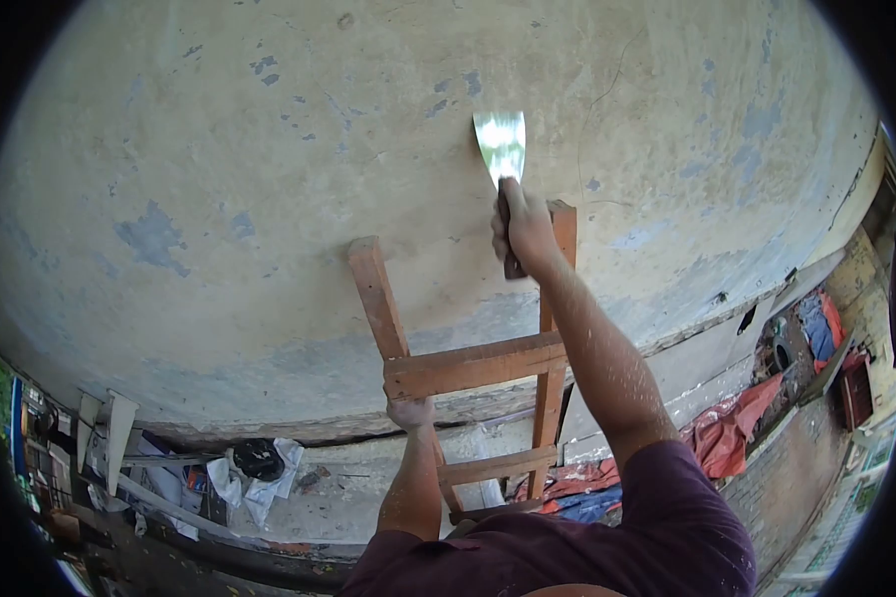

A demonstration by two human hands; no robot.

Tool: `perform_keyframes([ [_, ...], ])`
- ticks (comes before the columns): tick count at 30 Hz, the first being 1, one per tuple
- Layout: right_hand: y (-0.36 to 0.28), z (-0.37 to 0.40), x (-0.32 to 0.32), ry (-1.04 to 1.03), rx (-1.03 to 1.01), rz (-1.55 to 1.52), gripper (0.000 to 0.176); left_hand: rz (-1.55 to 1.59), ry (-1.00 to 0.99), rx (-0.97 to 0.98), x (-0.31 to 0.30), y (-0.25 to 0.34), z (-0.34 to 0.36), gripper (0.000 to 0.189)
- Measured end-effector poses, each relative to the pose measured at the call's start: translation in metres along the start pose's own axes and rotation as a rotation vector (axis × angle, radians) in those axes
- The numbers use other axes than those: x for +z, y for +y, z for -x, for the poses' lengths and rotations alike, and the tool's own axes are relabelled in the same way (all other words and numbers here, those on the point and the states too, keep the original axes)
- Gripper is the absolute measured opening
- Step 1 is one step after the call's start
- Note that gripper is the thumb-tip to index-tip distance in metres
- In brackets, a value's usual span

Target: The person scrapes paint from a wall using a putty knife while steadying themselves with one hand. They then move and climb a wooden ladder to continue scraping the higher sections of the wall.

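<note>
My right hand [530,231] is wrapped round the dark handle of a putty knife [501,144], its wide shiny blade pointing up against the wall [299,189]. Pale flecks dot my right forearm. Lower down, my left hand [409,413] grips the left rail of a wooden ladder [473,365], just beneath its top rung; the rail and rung hide most of the fingers. The ladder's two rail tops lean at the wall, whose cream paint is worn through to grey patches [153,237].
Far below on the ground lie red and blue tarps [732,428] at the right. White sheeting [269,483] and a black bundle [258,459] sit at the lower left, near pale upright brackets [119,438]. A ledge [348,428] runs along the wall's base.
</note>
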State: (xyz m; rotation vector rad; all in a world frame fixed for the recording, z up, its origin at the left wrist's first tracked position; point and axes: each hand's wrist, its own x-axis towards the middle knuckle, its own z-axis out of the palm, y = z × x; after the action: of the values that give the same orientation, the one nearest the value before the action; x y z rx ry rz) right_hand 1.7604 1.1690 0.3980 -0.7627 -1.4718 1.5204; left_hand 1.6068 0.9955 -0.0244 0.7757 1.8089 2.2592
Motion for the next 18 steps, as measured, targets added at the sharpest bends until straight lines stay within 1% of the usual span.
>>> perform_keyframes([
  [1, 0.023, 0.009, 0.001, 0.023, 0.049, -0.018, 0.04, 0.252, 0.121, -0.146, 0.007, 0.014, 0.004, 0.027],
  [2, 0.017, 0.008, 0.005, 0.014, 0.048, -0.035, 0.04, 0.259, 0.134, -0.141, 0.013, 0.034, 0.003, 0.027],
  [3, 0.007, 0.013, 0.01, 0.011, 0.058, -0.059, 0.04, -0.119, 0.124, -0.062, 0.016, 0.058, 0.002, 0.025],
  [4, -0.012, 0.006, 0.014, -0.001, 0.006, -0.079, 0.041, -0.502, 0.105, 0.009, 0.014, 0.07, 0.007, 0.025],
  [5, -0.04, -0.01, 0.019, -0.018, -0.049, -0.097, 0.041, -0.508, 0.112, 0.0, 0.012, 0.067, 0.012, 0.025],
  [7, -0.097, -0.036, 0.029, -0.022, -0.157, -0.132, 0.04, 0.453, 0.151, -0.31, 0.008, 0.046, 0.007, 0.022],
  [8, -0.121, -0.038, 0.034, -0.014, -0.149, -0.176, 0.035, 0.522, 0.129, -0.267, 0.008, 0.037, 0.005, 0.021],
  [9, -0.135, -0.04, 0.036, -0.008, -0.139, -0.217, 0.031, 0.522, 0.141, -0.255, 0.007, 0.025, 0.003, 0.021],
  [11, -0.123, -0.041, 0.027, -0.117, -0.21, -0.359, 0.022, 0.332, 0.087, -0.241, 0.005, 0.007, 0.005, 0.025],
  [12, -0.108, -0.033, 0.023, -0.09, -0.249, -0.381, 0.013, 0.334, 0.101, -0.236, 0.007, 0.016, 0.006, 0.025],
  [13, -0.091, -0.018, 0.022, -0.07, -0.34, -0.342, 0.012, 0.349, 0.092, -0.217, 0.011, 0.033, 0.007, 0.027],
  [14, -0.069, -0.008, 0.018, -0.055, -0.346, -0.287, 0.016, 0.366, 0.084, -0.198, 0.015, 0.043, 0.007, 0.03],
  [15, -0.041, -0.002, 0.012, -0.116, -0.27, -0.349, 0.028, 0.37, 0.096, -0.196, 0.016, 0.043, 0.004, 0.03],
  [16, -0.022, 0.01, 0.014, -0.033, -0.189, -0.23, 0.036, 0.638, 0.116, -0.341, 0.013, 0.038, 0.003, 0.029],
  [17, 0.0, 0.01, 0.012, -0.007, -0.133, -0.177, 0.038, 0.906, 0.132, -0.486, 0.011, 0.033, 0.003, 0.028],
  [18, 0.004, 0.009, 0.014, 0.037, -0.16, -0.062, 0.042, 0.904, 0.134, -0.487, 0.01, 0.031, 0.006, 0.028],
])
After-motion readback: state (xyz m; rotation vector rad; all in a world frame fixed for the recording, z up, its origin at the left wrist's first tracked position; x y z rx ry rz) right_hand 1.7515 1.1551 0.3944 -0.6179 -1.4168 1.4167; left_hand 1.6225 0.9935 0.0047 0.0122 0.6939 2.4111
